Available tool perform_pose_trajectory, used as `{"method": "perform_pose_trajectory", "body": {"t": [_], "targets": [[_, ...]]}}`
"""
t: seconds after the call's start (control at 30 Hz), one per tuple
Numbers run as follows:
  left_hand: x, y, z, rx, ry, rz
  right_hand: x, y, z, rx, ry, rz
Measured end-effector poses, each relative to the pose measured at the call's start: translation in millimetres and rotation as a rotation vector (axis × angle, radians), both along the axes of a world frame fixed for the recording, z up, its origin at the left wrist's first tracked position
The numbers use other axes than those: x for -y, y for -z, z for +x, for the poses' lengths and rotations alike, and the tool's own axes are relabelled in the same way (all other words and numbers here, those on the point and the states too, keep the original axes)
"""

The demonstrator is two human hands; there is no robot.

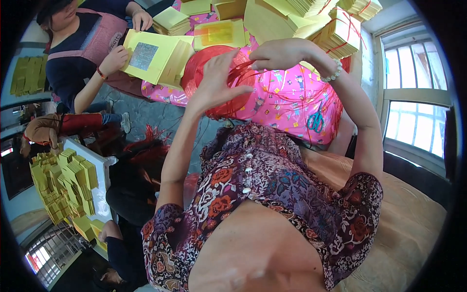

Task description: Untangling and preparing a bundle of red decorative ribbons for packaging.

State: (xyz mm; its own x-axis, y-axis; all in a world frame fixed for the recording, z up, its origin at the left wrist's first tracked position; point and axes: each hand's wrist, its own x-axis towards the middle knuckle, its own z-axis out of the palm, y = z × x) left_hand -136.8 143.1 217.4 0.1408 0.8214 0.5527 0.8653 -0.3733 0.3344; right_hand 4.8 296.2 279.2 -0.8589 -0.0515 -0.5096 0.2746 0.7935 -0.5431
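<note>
Biggest first: the worker in the floral top (287, 180) sits at the worktop (287, 117), which has a pink patterned cover over it. Barred window (416, 73) on the worker's right, beige seat (404, 228) below it. Second worktop (102, 190) off to the left, loaded with yellow paper bundles (73, 175); a dark sleeve (119, 250) reaches in at its near end.

Co-worker in a pink apron (95, 46) is at the far left of the main worktop, one hand (114, 60) on the edge of a thick yellow block (168, 61) with a silver square on top. Tied stack (340, 39) at far right, bound in red. Flat yellow piece (199, 39) with an orange-gold panel lies just behind the coil.

Red coil (192, 61) sits on the pink cover, partly behind the left hand (214, 80). Left grip is spread: thumb well apart from fingers, palm over the coil. Right hand (279, 53) is just right of it, fingers bent down, grip closed on red strands (241, 73) running between the two hands.

Smallest: teal-handled scissors (316, 121) near the cover's front right edge; beaded bracelet (333, 73) on the right wrist.
</note>
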Motion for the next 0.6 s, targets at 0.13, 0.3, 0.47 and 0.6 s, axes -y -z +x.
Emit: {"method": "perform_pose_trajectory", "body": {"t": [0.13,0.3,0.47,0.6], "targets": [[-8,-7,27,0.419,0.024,-0.478,6,-9,-9,-0.053,0.023,-0.04],[-10,-3,27,0.398,-0.122,-0.474,-6,-13,1,0.014,0.186,0.028],[-15,4,23,0.82,-0.158,-0.377,-6,-7,18,-0.427,0.627,-0.379],[-20,11,30,0.947,-0.11,-0.342,2,5,16,-0.677,0.832,-0.633]]}}
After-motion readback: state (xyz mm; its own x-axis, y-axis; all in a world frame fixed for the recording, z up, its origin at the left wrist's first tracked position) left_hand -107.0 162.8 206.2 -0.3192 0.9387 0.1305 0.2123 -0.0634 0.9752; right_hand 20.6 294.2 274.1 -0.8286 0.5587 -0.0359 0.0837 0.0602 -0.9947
